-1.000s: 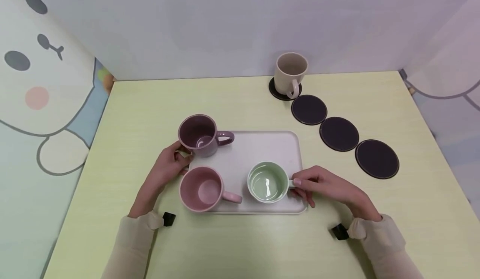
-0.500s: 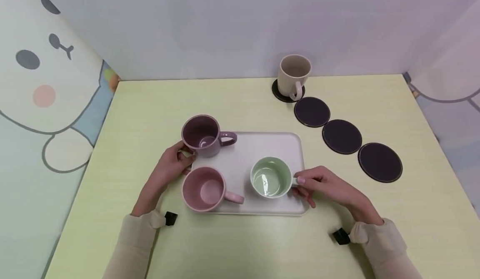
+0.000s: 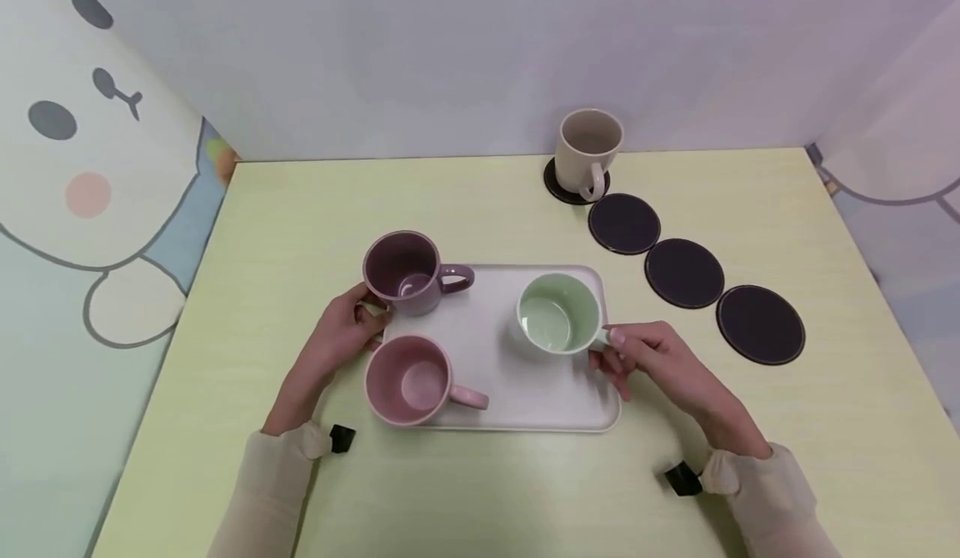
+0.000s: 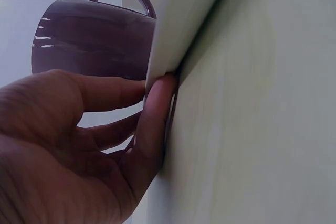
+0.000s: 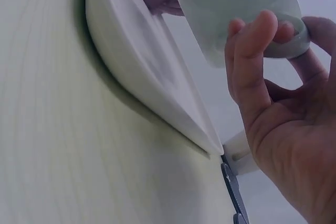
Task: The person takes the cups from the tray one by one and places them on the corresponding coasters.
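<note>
My right hand [image 3: 656, 366] grips the handle of a light green mug [image 3: 558, 316]. In the right wrist view the green mug [image 5: 236, 11] hangs above the tray, its handle between my fingers and thumb. At the tray's left side my left hand [image 3: 341, 333] pinches the edge of the white tray [image 3: 517, 404]. The left wrist view has that tray rim [image 4: 168, 30] between thumb and finger. A purple mug [image 3: 420, 295] stands at the tray's back left corner, just beyond my left hand. A pink mug [image 3: 408, 379] stands at its front left, handle pointing right.
A beige mug [image 3: 585, 158] stands on a black coaster [image 3: 555, 187] near the back wall. From there more black coasters [image 3: 624, 224] run diagonally toward the right front, the nearest one [image 3: 760, 324] right of the tray. Walls border the pale table [image 3: 322, 199].
The green mug has risen off the tray and moved back and slightly right in my right hand. My left hand stays at the tray's edge.
</note>
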